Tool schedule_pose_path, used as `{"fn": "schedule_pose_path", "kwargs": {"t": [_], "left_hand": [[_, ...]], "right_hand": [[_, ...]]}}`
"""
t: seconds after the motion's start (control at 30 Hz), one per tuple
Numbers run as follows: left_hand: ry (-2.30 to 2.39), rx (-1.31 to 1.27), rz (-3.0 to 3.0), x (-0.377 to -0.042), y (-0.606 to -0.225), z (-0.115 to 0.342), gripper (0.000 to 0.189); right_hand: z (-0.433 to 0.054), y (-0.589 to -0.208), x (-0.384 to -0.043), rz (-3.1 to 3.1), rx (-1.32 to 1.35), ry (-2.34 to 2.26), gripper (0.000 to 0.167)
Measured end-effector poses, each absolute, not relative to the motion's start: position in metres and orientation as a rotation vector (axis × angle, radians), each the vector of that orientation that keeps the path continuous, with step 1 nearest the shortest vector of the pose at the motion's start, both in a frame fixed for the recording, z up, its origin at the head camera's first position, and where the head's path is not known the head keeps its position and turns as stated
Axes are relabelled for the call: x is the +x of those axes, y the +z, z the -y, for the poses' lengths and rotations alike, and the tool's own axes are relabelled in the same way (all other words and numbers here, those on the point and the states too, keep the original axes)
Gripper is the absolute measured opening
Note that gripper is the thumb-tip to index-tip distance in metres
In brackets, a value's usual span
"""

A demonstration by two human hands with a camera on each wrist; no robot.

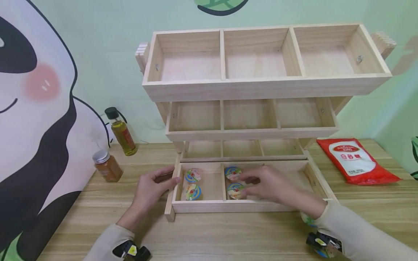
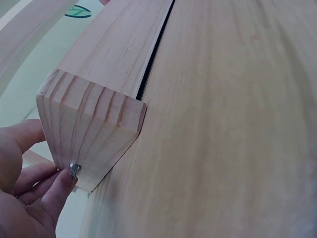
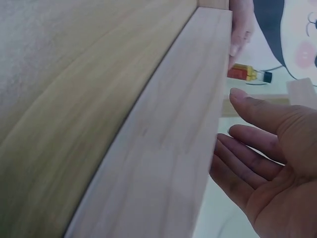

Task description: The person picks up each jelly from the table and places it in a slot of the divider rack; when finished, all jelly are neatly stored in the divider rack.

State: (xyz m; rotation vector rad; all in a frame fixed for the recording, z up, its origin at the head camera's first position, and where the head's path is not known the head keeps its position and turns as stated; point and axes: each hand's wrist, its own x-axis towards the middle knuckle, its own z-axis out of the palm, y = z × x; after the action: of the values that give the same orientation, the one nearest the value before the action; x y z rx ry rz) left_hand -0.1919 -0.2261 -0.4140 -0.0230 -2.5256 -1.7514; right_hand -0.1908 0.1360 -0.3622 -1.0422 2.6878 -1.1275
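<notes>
A tiered wooden rack stands on the table. Its lowest tray holds small jelly cups with colourful lids: an upper cup and a lower cup in the left compartment, another pair in the middle one. My left hand grips the tray's left side; in the left wrist view its thumb lies by a screw. My right hand is over the middle compartment, fingertips beside the two cups. In the right wrist view its fingers are apart and relaxed, nothing visible between them.
A bottle of yellow oil and a brown jar with a silver lid stand left of the rack. On the right lies a red and white bag. More jelly cups lie on the table, partly hidden under the right forearm.
</notes>
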Motion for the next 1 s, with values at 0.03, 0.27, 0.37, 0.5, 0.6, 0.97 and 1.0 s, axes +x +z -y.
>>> {"fn": "schedule_pose_path", "kwargs": {"t": [0.03,0.27,0.37,0.5,0.6,0.97,1.0], "left_hand": [[-1.748,-0.023,2.529,-0.192,-0.414,0.226,0.051],[-1.723,-0.012,2.552,-0.192,-0.413,0.226,0.052],[-1.732,-0.015,2.544,-0.192,-0.413,0.225,0.051],[-1.741,-0.024,2.532,-0.191,-0.413,0.226,0.052],[-1.745,-0.018,2.530,-0.191,-0.413,0.226,0.052],[-1.754,-0.028,2.516,-0.190,-0.412,0.225,0.052],[-1.757,-0.030,2.514,-0.190,-0.412,0.225,0.052]], "right_hand": [[-0.139,-0.360,-0.189,-2.701,-1.048,-1.124,0.033],[-0.164,-0.342,-0.176,-2.771,-0.955,-1.111,0.036],[-0.176,-0.336,-0.169,-2.793,-0.930,-1.117,0.036],[-0.191,-0.335,-0.162,-2.793,-0.976,-1.178,0.034],[-0.203,-0.335,-0.158,-2.774,-1.005,-1.202,0.034],[-0.244,-0.336,-0.138,-2.786,-0.859,-1.174,0.034],[-0.247,-0.336,-0.137,-2.783,-0.862,-1.172,0.034]]}}
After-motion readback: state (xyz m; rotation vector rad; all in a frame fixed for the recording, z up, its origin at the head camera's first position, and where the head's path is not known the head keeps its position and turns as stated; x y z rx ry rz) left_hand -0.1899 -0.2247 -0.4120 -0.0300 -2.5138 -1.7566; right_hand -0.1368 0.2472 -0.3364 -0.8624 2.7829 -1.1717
